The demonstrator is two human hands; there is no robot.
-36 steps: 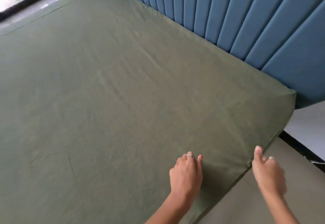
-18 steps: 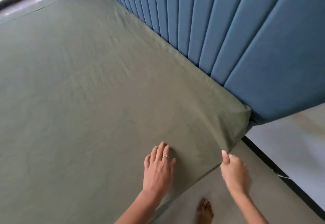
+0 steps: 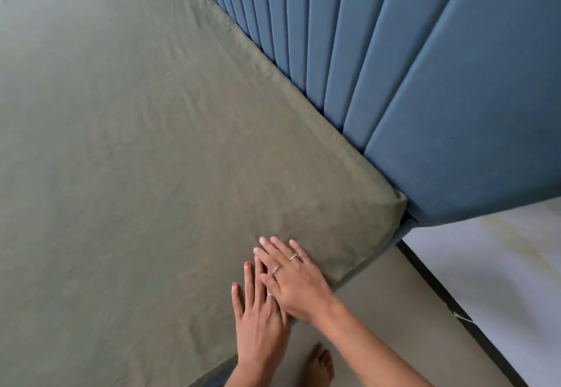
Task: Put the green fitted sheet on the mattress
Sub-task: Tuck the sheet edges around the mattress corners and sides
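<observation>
The green fitted sheet [image 3: 145, 150] covers the whole top of the mattress and wraps down over the near right corner [image 3: 391, 204] by the headboard. It lies fairly smooth with light creases. My left hand [image 3: 258, 317] rests flat on the sheet near the bed's side edge, fingers straight. My right hand [image 3: 294, 280] lies flat too, partly across the fingers of the left, fingers straight and pointing toward the middle of the bed. Neither hand grips the fabric.
A blue padded headboard [image 3: 394, 68] with vertical channels runs along the right side of the bed. Beige floor [image 3: 394, 310] lies beside the bed, with my bare foot [image 3: 318, 365] on it. A dark strip [image 3: 455, 304] borders a pale floor area [image 3: 501, 265] at right.
My right hand has let go of the sheet's side edge and moved up onto the top, overlapping the left hand. The view has shifted closer to the headboard corner.
</observation>
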